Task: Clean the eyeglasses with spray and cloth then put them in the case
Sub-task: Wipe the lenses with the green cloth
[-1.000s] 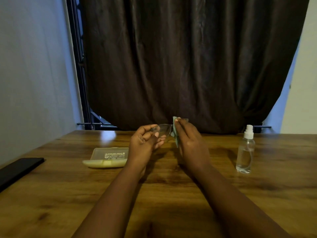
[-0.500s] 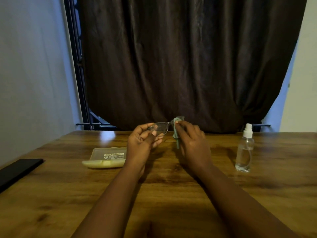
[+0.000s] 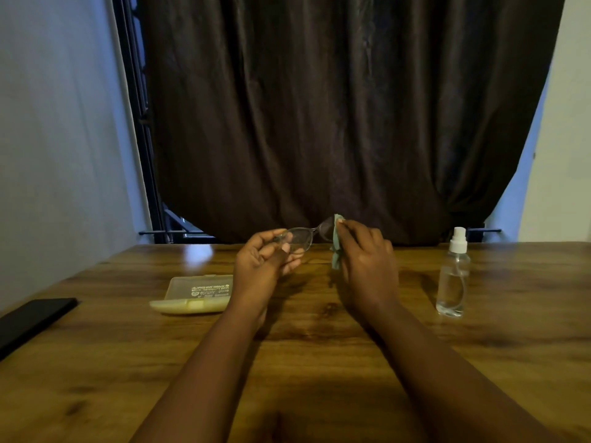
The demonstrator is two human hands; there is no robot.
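Counts, placed vs the case (image 3: 195, 294): 1 case. 1 pr eyeglasses (image 3: 302, 238) above-right of it. 1 cloth (image 3: 335, 247) further right. 1 spray bottle (image 3: 452, 276) far right. 1 dark flat device (image 3: 30, 319) far left. 2 hands: left hand (image 3: 263, 262), right hand (image 3: 367, 260).

It looked like a room in a home. A dark curtain (image 3: 319, 123) hung behind the wooden counter (image 3: 96, 362). Plain walls (image 3: 48, 123) stood beside it.

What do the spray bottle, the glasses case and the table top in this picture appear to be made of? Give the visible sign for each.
Spray bottle: clear plastic or glass, see-through, with a white, probably plastic, nozzle.
Glasses case: pale yellowish plastic, translucent lid with print.
Table top: wood or wood-look laminate, brown grain and knots, slight sheen.
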